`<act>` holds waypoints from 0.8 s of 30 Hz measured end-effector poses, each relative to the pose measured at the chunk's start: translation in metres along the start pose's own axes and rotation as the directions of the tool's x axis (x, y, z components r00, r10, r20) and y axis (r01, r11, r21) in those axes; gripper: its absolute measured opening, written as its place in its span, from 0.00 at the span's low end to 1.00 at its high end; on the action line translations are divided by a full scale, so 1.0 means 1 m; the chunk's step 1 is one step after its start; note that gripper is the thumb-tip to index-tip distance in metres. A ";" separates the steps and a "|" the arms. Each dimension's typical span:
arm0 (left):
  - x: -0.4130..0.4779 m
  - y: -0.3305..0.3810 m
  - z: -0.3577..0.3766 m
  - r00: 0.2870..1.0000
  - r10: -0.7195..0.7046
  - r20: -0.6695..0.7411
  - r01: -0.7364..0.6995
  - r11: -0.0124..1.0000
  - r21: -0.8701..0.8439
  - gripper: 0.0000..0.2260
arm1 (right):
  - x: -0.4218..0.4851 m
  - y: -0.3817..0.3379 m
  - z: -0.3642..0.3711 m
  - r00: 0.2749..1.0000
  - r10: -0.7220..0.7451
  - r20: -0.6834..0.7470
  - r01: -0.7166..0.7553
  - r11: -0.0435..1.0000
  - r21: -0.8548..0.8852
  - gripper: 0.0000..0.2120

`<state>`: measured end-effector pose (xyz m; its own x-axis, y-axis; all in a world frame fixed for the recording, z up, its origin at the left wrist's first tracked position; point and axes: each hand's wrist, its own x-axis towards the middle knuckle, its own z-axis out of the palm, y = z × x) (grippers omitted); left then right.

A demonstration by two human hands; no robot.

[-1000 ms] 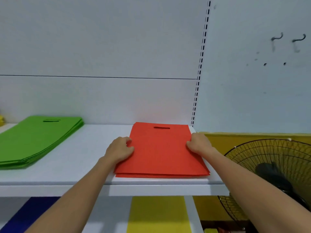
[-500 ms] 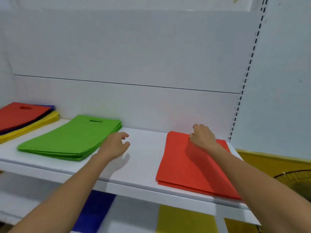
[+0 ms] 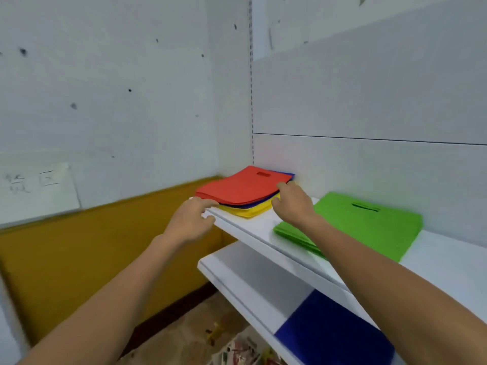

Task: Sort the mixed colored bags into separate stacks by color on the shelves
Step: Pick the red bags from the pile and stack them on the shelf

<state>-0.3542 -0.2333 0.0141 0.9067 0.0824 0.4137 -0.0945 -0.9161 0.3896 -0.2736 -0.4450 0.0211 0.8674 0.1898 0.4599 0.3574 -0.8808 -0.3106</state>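
Lower shelf: a flat dark blue fabric bag (image 3: 337,335) lies on the lower white shelf board (image 3: 237,270), near right. Whether it is one bag or several cannot be told.
Left hand: the left hand (image 3: 191,223) reaches in from the near left with its fingers loosely spread, holding nothing. Its index fingertip (image 3: 208,204) touches the near-left corner of the mixed pile (image 3: 237,197).
Right hand: the right hand (image 3: 293,206) is at that pile's right edge, upper fingers on the top bag and thumb lower, beside the yellow. Only its back shows, so I cannot tell whether it pinches the edge or merely touches it.
Upper shelf: the upper white shelf board (image 3: 247,225) carries both piles.
Green stack: flat lime-green fabric bags (image 3: 369,225) with a slot handle lie right of the mixed pile. The right wrist crosses their near-left corner.
Mixed pile: it sits in the far left corner against the back panel. A red fabric bag (image 3: 245,184) with an oval handle hole lies on top, a dark blue layer (image 3: 259,205) beneath it, and a yellow layer (image 3: 247,212) lowest.
Count: two hands, two shelf boards, two piles on the upper board, and three colours in the mixed pile. The bags within each layer are too thin to count.
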 end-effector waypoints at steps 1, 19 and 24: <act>0.003 -0.016 -0.004 1.000 -0.019 -0.002 0.019 1.000 0.008 0.18 | 0.008 -0.015 0.014 1.000 -0.022 0.016 0.022 1.000 0.013 0.16; 0.216 -0.164 0.020 0.999 -0.026 -0.041 0.023 0.998 -0.057 0.18 | 0.235 -0.063 0.145 0.999 -0.044 -0.002 0.044 0.997 -0.057 0.17; 0.287 -0.176 0.072 0.994 0.103 0.028 -0.098 0.986 -0.132 0.17 | 0.261 -0.029 0.165 0.998 0.059 -0.010 -0.060 0.983 -0.173 0.18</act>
<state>-0.0480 -0.0770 0.0052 0.9034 -0.0235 0.4281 -0.2366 -0.8600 0.4521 -0.0006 -0.2990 0.0130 0.8836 0.1332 0.4489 0.2394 -0.9524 -0.1887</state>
